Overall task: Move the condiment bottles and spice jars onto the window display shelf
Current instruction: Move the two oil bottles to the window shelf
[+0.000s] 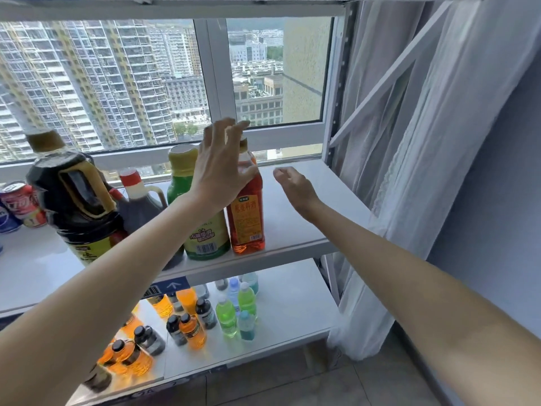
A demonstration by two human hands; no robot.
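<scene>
On white window display shelf [295, 230]: upright amber plastic bottle, red label [247, 218], just beyond splayed left hand [222, 171]; right hand [295, 187] beside, empty, loosely curled.

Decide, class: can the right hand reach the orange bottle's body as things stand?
Probably yes. The right hand hovers open beside the orange bottle, with only bare shelf between them; the left hand covers just its upper part.

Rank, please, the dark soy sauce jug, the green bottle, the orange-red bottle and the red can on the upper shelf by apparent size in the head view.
1. Dark soy sauce jug, though it stands nearest the camera.
2-3. Green bottle and orange-red bottle: similar height, the green one wider; too close to rank.
4. Red can.
</scene>
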